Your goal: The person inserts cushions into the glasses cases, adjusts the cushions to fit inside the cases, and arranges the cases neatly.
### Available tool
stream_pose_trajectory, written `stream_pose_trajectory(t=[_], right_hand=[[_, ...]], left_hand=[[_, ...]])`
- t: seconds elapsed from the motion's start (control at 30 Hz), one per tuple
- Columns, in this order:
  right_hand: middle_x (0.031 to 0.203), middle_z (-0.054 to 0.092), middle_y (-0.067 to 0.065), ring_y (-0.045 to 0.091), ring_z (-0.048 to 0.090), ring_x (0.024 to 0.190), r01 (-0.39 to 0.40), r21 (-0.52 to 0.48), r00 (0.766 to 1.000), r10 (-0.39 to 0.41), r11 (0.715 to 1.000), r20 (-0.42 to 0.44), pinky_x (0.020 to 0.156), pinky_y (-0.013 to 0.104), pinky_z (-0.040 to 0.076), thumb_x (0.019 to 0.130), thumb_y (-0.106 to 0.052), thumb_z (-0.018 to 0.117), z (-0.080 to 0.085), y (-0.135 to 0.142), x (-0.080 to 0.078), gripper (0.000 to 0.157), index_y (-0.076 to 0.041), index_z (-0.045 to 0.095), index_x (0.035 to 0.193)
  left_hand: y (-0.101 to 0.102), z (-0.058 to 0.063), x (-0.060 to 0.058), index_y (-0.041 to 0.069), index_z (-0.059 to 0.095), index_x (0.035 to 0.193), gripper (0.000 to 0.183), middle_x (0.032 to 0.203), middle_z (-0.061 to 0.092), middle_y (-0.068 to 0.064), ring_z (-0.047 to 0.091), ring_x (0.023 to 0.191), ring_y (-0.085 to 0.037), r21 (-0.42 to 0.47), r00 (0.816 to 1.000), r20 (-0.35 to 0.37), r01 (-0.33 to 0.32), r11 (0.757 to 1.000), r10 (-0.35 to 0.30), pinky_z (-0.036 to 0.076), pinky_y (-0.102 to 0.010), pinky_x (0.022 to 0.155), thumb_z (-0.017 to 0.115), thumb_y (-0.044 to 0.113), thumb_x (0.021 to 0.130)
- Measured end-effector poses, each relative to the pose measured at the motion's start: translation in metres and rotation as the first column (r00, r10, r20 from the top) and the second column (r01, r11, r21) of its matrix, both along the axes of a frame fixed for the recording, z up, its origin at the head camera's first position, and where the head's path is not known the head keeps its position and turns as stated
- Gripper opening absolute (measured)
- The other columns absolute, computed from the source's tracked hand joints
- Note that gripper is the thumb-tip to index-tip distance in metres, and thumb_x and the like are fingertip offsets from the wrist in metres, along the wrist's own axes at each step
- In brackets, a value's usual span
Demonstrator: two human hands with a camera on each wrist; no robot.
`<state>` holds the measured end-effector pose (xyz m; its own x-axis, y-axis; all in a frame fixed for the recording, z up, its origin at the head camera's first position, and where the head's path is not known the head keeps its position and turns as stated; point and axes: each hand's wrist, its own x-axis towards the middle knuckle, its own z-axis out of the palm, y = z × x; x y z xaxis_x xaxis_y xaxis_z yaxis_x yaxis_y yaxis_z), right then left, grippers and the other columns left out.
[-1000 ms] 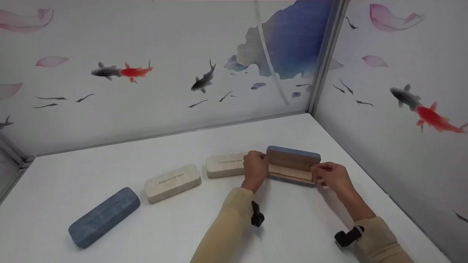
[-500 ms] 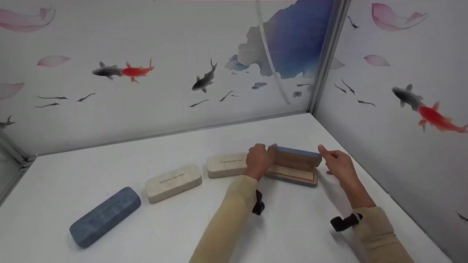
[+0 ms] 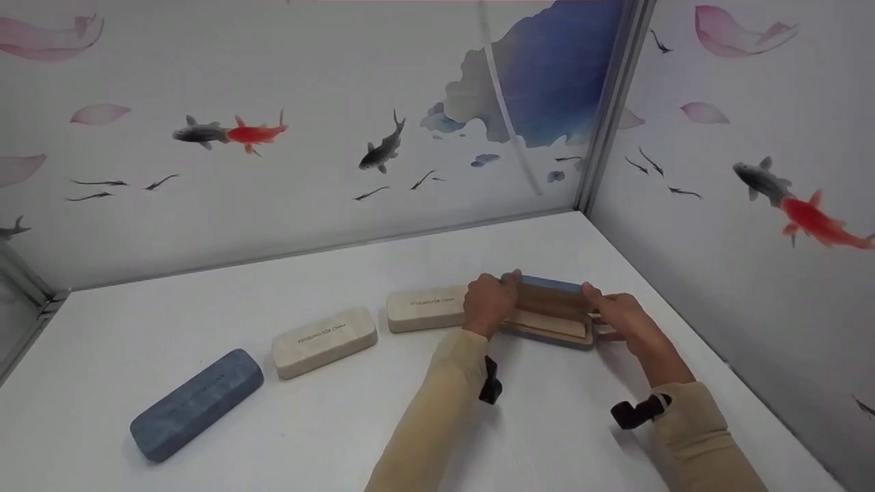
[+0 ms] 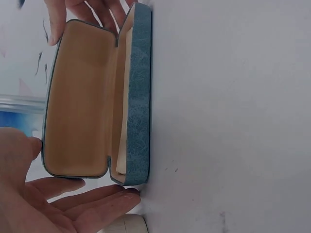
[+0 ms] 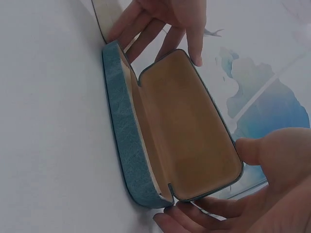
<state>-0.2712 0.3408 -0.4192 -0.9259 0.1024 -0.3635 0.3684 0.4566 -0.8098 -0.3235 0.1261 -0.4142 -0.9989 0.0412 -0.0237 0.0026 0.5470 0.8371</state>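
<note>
A blue glasses case (image 3: 552, 305) stands with its lid raised on the table, its tan lining facing me. Folded inside the base is a cream cloth (image 4: 123, 116), its edge showing in the left wrist view. My left hand (image 3: 489, 304) grips the case's left end, thumb on the lid's rim and fingers along the side. At the opposite end my right hand (image 3: 627, 320) holds the lid's corner, its thumb (image 5: 249, 150) on the rim and its fingers behind and beside the hinge end. The bottom of the base is hidden.
Left of the open case lies a cream glasses case (image 3: 424, 309), closed, close to my left hand. Farther left are another cream case (image 3: 325, 342) and a closed blue case (image 3: 197, 404). Printed wall panels border the white table (image 3: 328, 437) behind and to the right.
My left hand has shifted from the case's front left up to the lid's left edge. My right hand left the base, rose, and came onto the lid's right corner. The lid remains raised.
</note>
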Motion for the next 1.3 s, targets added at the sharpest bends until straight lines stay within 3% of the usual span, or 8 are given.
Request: stream_pose_trajectory(t=[0.37,0.77,0.9,1.0,1.13,1.23,1.3], right_hand=[[0.155,0.029,0.035,0.047,0.033,0.145,-0.038,-0.072,0.999,0.040,0.997,0.029,0.108,0.047,0.048,0.101,-0.064,0.036,0.001,0.003,0.001,0.096,0.017,0.023,0.150],[0.148,0.042,0.034,0.043,0.048,0.135,-0.071,-0.059,0.997,0.071,0.996,0.005,0.106,0.046,0.049,0.103,-0.055,0.041,-0.001,0.009,0.000,0.083,0.016,0.032,0.147],[0.149,0.040,0.034,0.044,0.045,0.137,-0.080,-0.050,0.997,0.080,0.996,-0.008,0.110,0.050,0.045,0.103,-0.054,0.043,-0.002,0.010,0.000,0.083,0.015,0.032,0.147],[0.150,0.037,0.034,0.044,0.044,0.137,-0.087,-0.050,0.996,0.086,0.995,-0.013,0.112,0.050,0.043,0.102,-0.055,0.045,-0.003,0.012,0.001,0.084,0.014,0.030,0.148],[0.150,0.039,0.033,0.041,0.047,0.136,-0.105,-0.063,0.994,0.103,0.992,-0.021,0.112,0.048,0.044,0.100,-0.055,0.051,-0.006,0.015,0.001,0.085,0.013,0.033,0.148],[0.149,0.044,0.030,0.037,0.051,0.133,-0.129,-0.060,0.991,0.127,0.990,-0.030,0.111,0.048,0.044,0.099,-0.055,0.054,-0.007,0.019,0.001,0.085,0.012,0.036,0.148],[0.149,0.044,0.029,0.036,0.050,0.134,-0.154,-0.053,0.988,0.152,0.987,-0.035,0.112,0.049,0.042,0.098,-0.055,0.055,-0.008,0.021,0.001,0.085,0.011,0.036,0.148]], left_hand=[[-0.005,-0.002,-0.003,0.016,0.034,0.057,0.055,0.052,0.031,0.005,0.027,0.048,-0.009,0.104,0.998,0.022,0.058,0.993,-0.060,0.025,-0.025,0.046,0.061,0.038,0.099],[-0.011,-0.001,-0.004,0.015,0.036,0.063,0.049,0.056,0.031,0.005,0.030,0.052,-0.010,0.132,0.992,0.080,0.088,0.987,-0.099,0.028,-0.025,0.050,0.063,0.035,0.099],[-0.016,0.003,0.001,0.001,0.058,0.087,0.037,0.071,0.045,0.000,0.043,0.065,-0.013,0.120,0.990,0.098,0.091,0.989,-0.103,0.038,-0.026,0.061,0.063,0.035,0.099],[-0.018,0.005,0.004,-0.006,0.060,0.111,0.044,0.082,0.050,-0.003,0.048,0.076,-0.015,0.114,0.988,0.113,0.097,0.989,-0.110,0.042,-0.029,0.069,0.062,0.037,0.099],[-0.021,0.001,0.003,-0.006,0.059,0.118,0.048,0.090,0.057,-0.006,0.053,0.084,-0.018,0.120,0.985,0.125,0.108,0.987,-0.123,0.046,-0.032,0.077,0.064,0.038,0.098],[-0.023,-0.002,0.002,-0.008,0.059,0.125,0.054,0.109,0.067,-0.015,0.062,0.099,-0.023,0.092,0.985,0.107,0.125,0.988,-0.134,0.053,-0.037,0.091,0.065,0.038,0.097],[-0.024,-0.003,0.002,-0.009,0.058,0.129,0.057,0.123,0.067,-0.020,0.064,0.113,-0.027,0.066,0.985,0.098,0.134,0.989,-0.140,0.052,-0.041,0.100,0.065,0.039,0.097]])
